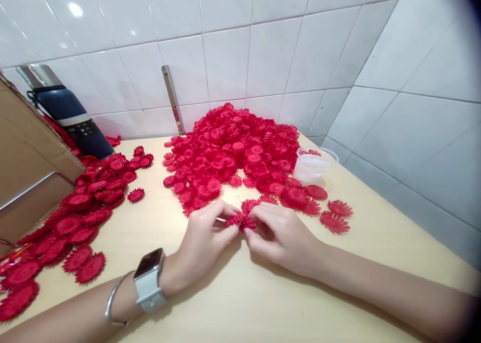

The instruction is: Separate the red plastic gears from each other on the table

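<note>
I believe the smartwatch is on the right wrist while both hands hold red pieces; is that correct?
Not quite: in the head view, the smartwatch is on the left wrist, while the left hand and right hand do hold red pieces.

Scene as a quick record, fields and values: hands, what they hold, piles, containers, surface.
left hand: pinching red frilled pieces at the fingertips; watch and bracelet on that arm
right hand: fingertips on the same small cluster; exact count unclear
main pile: red pieces, beyond the hands, near the tiled wall
left pile: red pieces, beside the cardboard box
bottle: dark blue, behind the box
cup: clear, right of main pile
surface: pale table
</note>
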Available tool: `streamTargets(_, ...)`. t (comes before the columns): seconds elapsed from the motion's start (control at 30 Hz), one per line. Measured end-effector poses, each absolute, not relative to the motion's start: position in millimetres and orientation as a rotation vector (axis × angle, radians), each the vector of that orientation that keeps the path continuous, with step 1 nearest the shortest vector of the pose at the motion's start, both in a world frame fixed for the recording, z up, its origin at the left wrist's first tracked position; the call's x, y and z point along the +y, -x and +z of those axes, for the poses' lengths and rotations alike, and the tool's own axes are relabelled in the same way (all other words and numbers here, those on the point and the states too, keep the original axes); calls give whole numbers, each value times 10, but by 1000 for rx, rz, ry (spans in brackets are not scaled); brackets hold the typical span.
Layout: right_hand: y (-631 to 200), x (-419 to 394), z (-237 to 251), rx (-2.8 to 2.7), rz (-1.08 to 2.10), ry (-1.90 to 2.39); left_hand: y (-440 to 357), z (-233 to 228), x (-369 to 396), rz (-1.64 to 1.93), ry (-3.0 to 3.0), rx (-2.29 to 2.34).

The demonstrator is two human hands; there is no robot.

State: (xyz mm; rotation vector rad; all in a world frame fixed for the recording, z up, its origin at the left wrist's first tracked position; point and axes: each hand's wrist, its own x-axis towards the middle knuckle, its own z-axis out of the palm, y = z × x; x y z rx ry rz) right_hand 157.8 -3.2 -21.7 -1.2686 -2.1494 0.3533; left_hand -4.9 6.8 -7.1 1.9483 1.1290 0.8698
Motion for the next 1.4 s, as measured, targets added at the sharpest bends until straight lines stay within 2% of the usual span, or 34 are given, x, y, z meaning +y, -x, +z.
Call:
streamTargets(0.3, -1597, -23, -246, -2169, 242, 1170, 42, -86, 43, 799, -2167, 1098)
streamTargets(0.47, -1609, -14, -236, -2205, 184, 1014, 41, -69, 45, 776, -2040, 1113)
streamTargets(0.73, -1646, -21, -182, -2136, 333, 959, 29, -34, 7, 822, -1919, 991)
streamTargets(1.13, -1680, -39, -202, -1917, 352, 1063, 33, -43, -28, 874, -1873, 966)
streamTargets(1.4, -1648, -37, -193, -2066, 315, 944, 74, -71, -16, 886, -1944, 996)
